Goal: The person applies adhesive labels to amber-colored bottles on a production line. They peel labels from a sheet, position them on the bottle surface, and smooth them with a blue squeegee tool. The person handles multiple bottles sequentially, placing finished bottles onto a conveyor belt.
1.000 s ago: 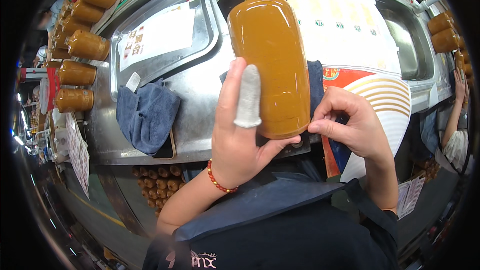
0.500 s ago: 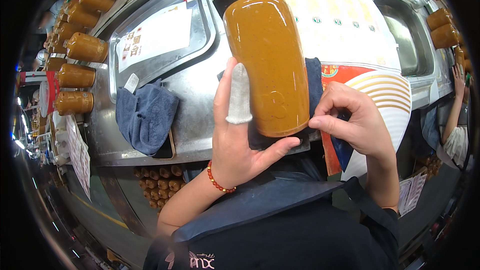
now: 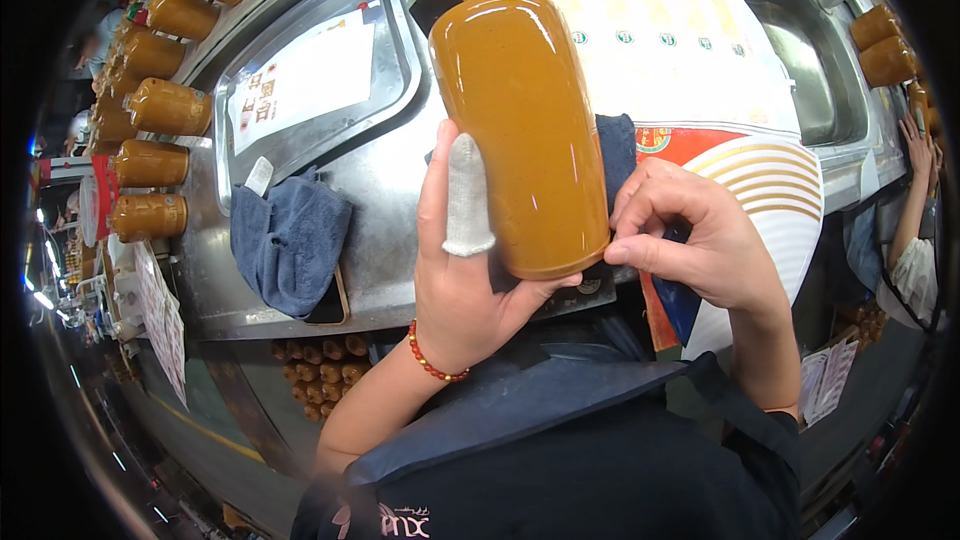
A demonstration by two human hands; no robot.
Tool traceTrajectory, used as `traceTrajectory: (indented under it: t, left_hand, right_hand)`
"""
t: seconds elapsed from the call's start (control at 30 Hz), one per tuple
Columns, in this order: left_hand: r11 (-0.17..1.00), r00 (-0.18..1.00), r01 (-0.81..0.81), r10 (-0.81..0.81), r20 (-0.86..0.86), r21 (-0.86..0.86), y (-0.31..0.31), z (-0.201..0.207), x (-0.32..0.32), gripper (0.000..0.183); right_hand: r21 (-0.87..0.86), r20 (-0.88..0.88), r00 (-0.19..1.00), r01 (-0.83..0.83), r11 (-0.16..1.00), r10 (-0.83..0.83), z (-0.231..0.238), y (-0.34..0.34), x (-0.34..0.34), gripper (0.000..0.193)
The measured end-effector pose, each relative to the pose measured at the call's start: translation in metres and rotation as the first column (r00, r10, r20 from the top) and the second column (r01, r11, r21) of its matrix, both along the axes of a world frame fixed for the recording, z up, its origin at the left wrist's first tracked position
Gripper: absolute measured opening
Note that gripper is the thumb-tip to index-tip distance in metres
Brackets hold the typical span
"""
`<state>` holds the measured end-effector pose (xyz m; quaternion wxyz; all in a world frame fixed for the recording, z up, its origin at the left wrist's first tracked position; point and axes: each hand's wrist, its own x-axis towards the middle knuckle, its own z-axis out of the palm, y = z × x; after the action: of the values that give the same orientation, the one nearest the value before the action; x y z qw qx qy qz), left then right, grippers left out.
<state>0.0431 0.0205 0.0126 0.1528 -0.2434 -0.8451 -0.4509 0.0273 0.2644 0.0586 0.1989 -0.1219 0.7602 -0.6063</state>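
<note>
A large brown-orange glazed bottle (image 3: 520, 130) with a clear neck lies tilted in front of me, its neck pointing away. My left hand (image 3: 465, 270) supports it along its left side and under the base, with a white knitted finger cover (image 3: 467, 195) on one finger and the thumb along the bottom. My right hand (image 3: 690, 230) is closed, thumb and forefinger pinched at the bottle's lower right corner. Whether something thin is also between those fingertips is too small to tell. A dark blue cloth (image 3: 615, 145) lies partly hidden behind the bottle.
A metal tray (image 3: 400, 70) holding a printed sheet (image 3: 310, 70) lies left of the bottle, above a folded blue towel (image 3: 290, 240). Similar bottles (image 3: 165, 105) line the far left. Printed papers (image 3: 660, 40) and a sink (image 3: 800, 70) are at right. Another person's arm (image 3: 908, 200) shows at far right.
The bottle and both hands have shifted slightly left. The bottle has turned a little, and a raised mark near its base no longer shows. The right fingertips stay at its lower corner.
</note>
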Motion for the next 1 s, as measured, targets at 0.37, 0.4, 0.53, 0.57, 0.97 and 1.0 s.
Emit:
traceTrajectory:
  t: [0.37,0.4,0.53,0.57,0.97,1.0]
  left_hand:
    - [0.984,0.985,0.071,-0.094,0.144,0.161,0.001,0.0,0.005,0.086]
    - [0.986,0.986,0.066,-0.089,0.144,0.153,0.001,0.0,0.005,0.085]
    - [0.986,0.984,0.081,-0.102,0.144,0.148,0.001,0.002,0.004,0.085]
    - [0.988,0.988,0.078,-0.094,0.123,0.131,0.002,0.003,0.004,0.088]
    - [0.975,0.981,-0.057,0.013,-0.195,-0.217,0.012,0.021,-0.003,0.086]
    - [0.978,0.98,-0.058,0.017,-0.2,-0.202,0.011,0.018,-0.003,0.086]
  right_hand:
    - [-0.015,0.013,1.0,0.012,1.0,-0.011,0.004,0.003,0.003,0.012]
    - [-0.008,0.006,1.0,0.01,1.0,-0.01,0.002,0.004,0.003,0.011]
    - [0.009,-0.009,1.0,0.007,1.0,-0.007,-0.003,0.004,0.001,0.011]
    - [0.019,-0.003,1.0,0.008,1.0,-0.008,-0.003,0.004,0.001,0.011]
    - [0.005,0.072,0.997,0.005,1.0,-0.006,-0.001,0.002,0.0,0.013]
    - [0.0,0.064,0.998,0.008,1.0,-0.008,0.0,0.001,0.0,0.012]
